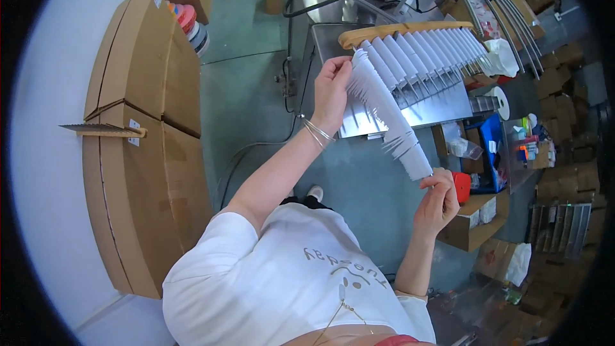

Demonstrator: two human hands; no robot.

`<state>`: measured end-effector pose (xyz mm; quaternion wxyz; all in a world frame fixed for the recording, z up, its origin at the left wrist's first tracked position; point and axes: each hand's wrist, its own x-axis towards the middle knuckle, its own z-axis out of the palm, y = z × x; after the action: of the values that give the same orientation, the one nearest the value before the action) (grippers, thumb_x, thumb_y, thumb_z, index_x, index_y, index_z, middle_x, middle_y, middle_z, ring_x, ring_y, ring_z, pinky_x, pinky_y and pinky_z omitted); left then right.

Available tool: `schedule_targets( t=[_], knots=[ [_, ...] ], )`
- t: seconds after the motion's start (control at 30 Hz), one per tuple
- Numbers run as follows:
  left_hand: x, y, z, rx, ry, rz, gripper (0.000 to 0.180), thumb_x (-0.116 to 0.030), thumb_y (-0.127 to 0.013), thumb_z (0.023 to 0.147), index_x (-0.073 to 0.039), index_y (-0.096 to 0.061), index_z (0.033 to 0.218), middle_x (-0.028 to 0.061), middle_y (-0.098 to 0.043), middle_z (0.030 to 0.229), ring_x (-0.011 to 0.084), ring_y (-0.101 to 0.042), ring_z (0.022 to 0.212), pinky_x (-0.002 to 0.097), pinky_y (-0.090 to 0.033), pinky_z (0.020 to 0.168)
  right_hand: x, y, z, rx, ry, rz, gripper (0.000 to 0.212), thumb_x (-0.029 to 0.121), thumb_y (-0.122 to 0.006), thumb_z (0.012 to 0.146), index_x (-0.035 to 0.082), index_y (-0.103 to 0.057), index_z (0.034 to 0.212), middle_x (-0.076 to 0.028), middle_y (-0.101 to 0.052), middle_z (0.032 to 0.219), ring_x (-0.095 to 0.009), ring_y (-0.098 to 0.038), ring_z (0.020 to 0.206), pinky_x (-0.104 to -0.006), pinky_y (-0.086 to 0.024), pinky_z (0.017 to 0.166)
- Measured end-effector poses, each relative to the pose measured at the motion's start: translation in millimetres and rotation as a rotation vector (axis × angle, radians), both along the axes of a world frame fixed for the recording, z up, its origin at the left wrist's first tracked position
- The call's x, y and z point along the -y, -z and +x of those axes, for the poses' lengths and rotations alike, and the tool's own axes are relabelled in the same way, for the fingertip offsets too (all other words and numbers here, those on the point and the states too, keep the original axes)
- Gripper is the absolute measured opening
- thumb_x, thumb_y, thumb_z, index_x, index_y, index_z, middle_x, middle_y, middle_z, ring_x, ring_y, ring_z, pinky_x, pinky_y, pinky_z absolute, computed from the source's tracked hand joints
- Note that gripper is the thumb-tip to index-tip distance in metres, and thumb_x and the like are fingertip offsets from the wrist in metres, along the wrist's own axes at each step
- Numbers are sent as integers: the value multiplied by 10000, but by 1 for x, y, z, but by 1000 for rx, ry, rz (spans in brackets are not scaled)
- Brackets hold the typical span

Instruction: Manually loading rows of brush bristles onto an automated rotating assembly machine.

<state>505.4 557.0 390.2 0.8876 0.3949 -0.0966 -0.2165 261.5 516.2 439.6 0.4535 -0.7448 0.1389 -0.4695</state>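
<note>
Between my two hands stretches a long white roll (397, 125) with a fringe of thin strips along its left side. Its far end is pinched in my left hand (331, 93), thumb and fingers closed. At the near end, the fingertips of my right hand (438, 200) close on the tip. The roll slants from far left to near right, in front of a wooden bar (403, 27). Several similar white rolls (419, 51) hang side by side from that bar, with thin metal rods showing at their lower ends. What the fringe is made of, I cannot tell.
The bar lies over a metal table (359, 118). Large cardboard boxes (138, 154) stand at the left, with a comb-like piece (115, 130) sticking out. A blue bin (492, 154) and an open carton (477, 221) are at the right. A cable (256, 145) runs along the floor.
</note>
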Motion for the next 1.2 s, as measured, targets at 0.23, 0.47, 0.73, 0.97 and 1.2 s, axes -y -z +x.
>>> schedule_targets(
  t=[0.23,0.47,0.73,0.97,1.2],
  knots=[
    [-15,7,-32,282,65,163,201,-182,-514,926,-31,-567,1048,-9,-553,954,66,-477,901,213,-376,839,4,15,-48,92,-53,148,349,287,-525,923,4,-532,719,-59,-448,777,-187,-424,771,-310,-334,682],
    [-40,-32,-86,84,251,97,200,-233,-544,926,-51,-615,880,-58,-548,790,41,-482,765,196,-379,705,-40,2,-117,20,100,-67,389,348,-548,900,15,-541,700,-75,-482,718,-198,-449,697,-305,-344,604],
    [-62,-41,-82,21,252,123,261,-284,-604,884,-34,-639,816,57,-648,770,103,-574,681,237,-433,658,-78,-2,-109,-11,49,-316,192,216,-683,763,50,-634,680,-57,-537,679,-227,-512,641,-328,-399,555],
    [-127,-12,-46,61,276,477,289,-234,-554,879,27,-672,836,84,-659,747,135,-608,692,268,-470,686,-110,-19,-58,-307,-716,-733,294,129,-685,672,113,-620,959,-18,-530,804,-181,-535,747,-323,-394,667],
    [-163,40,-56,-24,311,401,303,-227,-501,911,5,-650,788,70,-645,754,124,-581,712,254,-449,704,-95,3,7,-222,-1130,-169,239,88,-627,817,55,-609,1053,-66,-598,927,-233,-586,844,-326,-451,734]
  ],
)
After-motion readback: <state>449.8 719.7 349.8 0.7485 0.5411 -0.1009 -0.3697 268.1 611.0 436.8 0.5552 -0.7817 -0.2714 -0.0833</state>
